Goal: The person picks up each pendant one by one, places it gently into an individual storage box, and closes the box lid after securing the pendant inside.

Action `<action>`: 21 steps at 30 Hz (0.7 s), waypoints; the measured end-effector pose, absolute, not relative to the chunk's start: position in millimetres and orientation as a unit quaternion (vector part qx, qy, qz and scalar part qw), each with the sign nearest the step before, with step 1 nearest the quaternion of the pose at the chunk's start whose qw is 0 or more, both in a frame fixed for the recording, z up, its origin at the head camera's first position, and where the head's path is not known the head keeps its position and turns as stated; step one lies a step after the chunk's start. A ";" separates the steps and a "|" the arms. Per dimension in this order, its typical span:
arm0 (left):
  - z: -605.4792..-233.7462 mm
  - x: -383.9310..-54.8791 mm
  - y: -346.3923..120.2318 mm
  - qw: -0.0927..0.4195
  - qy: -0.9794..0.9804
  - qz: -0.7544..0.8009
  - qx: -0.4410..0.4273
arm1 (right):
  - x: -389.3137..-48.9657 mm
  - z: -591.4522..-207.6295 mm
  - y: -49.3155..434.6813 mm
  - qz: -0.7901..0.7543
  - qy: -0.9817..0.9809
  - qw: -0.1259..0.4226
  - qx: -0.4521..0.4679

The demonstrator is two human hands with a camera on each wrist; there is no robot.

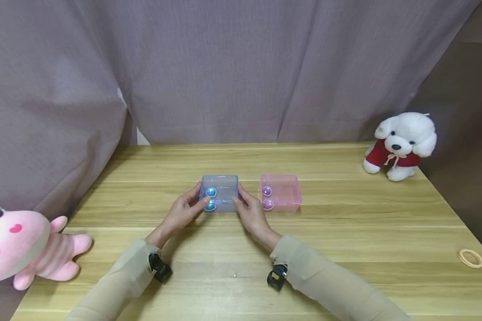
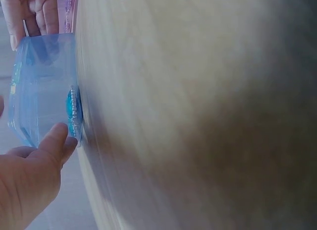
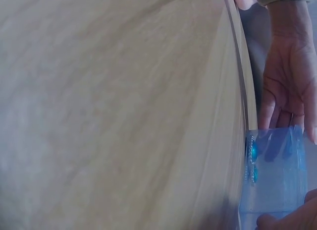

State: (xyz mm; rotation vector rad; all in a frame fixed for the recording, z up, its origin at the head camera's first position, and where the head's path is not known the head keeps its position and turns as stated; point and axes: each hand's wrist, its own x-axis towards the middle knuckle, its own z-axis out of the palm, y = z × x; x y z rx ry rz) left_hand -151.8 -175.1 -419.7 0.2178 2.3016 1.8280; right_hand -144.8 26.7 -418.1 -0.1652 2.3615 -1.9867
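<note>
A clear blue plastic box [image 1: 222,182] sits on the wooden table between both hands. My left hand [image 1: 181,210] holds its left end, thumb at the front corner and fingers along the side. At the opposite end my right hand [image 1: 255,216] grips it the same way, thumb near the front right corner. Two turquoise gems with beaded white edges [image 1: 211,192] show at the box's left side; the left wrist view shows a gem [image 2: 70,105] low by the table. Just right of my right hand stands a clear pink box [image 1: 286,189] with two purple gems [image 1: 267,191] at its left.
A white plush dog [image 1: 410,129] in a red top sits at the back right. At the left edge lies a pink striped plush toy [image 1: 54,254]. A wooden ring [image 1: 471,258] rests near the table's right edge, and a grey curtain [image 1: 225,71] hangs behind.
</note>
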 end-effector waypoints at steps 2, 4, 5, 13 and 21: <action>-418.9 -151.5 -175.8 0.094 0.786 0.607 0.072 | -144.8 -418.5 26.8 -0.647 0.760 0.029 -0.053; -418.8 -151.7 -176.2 0.094 0.790 0.601 0.072 | -145.0 -418.9 27.2 -0.650 0.757 0.030 -0.055; -418.8 -151.8 -176.4 0.094 0.791 0.601 0.073 | -145.1 -419.0 27.4 -0.650 0.757 0.029 -0.056; -421.0 -153.1 -175.0 0.093 0.784 0.611 0.064 | -145.0 -418.3 27.8 -0.643 0.764 0.029 -0.052; -422.1 -151.2 -173.2 0.078 0.787 0.610 0.051 | -143.4 -419.2 26.8 -0.647 0.761 0.033 -0.044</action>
